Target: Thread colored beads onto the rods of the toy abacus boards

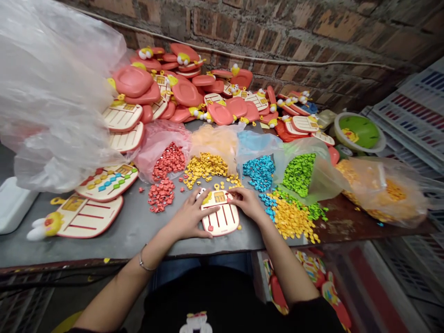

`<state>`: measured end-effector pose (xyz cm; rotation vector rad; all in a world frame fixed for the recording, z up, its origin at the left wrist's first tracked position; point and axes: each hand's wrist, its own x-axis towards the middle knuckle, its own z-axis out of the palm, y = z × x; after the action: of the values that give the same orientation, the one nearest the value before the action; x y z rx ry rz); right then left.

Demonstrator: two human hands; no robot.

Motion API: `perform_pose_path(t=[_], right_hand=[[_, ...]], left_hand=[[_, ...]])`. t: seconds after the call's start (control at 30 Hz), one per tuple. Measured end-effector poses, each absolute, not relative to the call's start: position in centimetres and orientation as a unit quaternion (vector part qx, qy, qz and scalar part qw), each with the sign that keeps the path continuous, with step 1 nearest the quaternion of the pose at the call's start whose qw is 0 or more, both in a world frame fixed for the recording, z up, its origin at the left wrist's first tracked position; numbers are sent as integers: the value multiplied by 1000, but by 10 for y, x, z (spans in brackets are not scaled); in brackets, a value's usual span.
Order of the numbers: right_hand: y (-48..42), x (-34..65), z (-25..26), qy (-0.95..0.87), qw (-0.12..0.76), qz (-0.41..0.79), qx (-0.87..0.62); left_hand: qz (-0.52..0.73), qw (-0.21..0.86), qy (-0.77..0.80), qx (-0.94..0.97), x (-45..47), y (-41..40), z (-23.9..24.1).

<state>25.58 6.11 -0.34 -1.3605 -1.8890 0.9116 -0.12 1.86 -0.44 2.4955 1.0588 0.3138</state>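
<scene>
A cream toy board (226, 225) with a red rim, red slots and a yellow animal head lies on the table before me. My left hand (189, 216) grips its left side, thumb along the lower edge and fingers reaching over the face. One small red bead (210, 228) sits at the lower left of the board. At the upper right corner, my right hand (247, 203) has its fingertips closed on what looks like another small red bead, partly hidden. Loose red beads (161, 196) lie left of the board, and yellow beads (294, 217) lie right.
Plastic bags of red, yellow, blue beads (259, 172) and green beads (300, 173) stand behind. Stacked red toy boards (187, 92) line the brick wall. More boards (86, 215) and a large clear plastic bag (58, 101) are left. A green bowl (359, 132) stands right.
</scene>
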Motion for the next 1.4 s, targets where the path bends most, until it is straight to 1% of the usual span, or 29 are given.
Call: perform_pose_path(t=[0.13,0.27,0.37,0.57,0.7,0.87,1.0,1.07,1.23,1.4], right_hand=[[72,255,-6,-707,325,340,-529],[75,252,0,-758,286,331,-484],[72,250,5,-781,278,325,-455],[59,251,9,-778,306,303,-458],[49,250,6,-765,312,279,-490],[52,252,0,-720,349,270,-536],[52,270,1,-689,379,209,-582],[48,279,0,-695,368,170,-593],[33,284,-10,-759,280,141,-570],[25,279,-16,-758,294,113,-571]], left_hand=[[118,206,379,894,-1,19,-5],[120,205,381,893,-2,19,-6],[115,206,382,893,-2,20,-6],[116,211,382,892,-1,20,-6],[119,210,379,893,-1,20,-7],[108,209,380,894,-2,20,-7],[104,209,382,894,-2,20,-7],[106,207,381,895,-2,20,-8],[113,203,379,896,-2,20,-9],[115,200,379,896,-2,20,-8]])
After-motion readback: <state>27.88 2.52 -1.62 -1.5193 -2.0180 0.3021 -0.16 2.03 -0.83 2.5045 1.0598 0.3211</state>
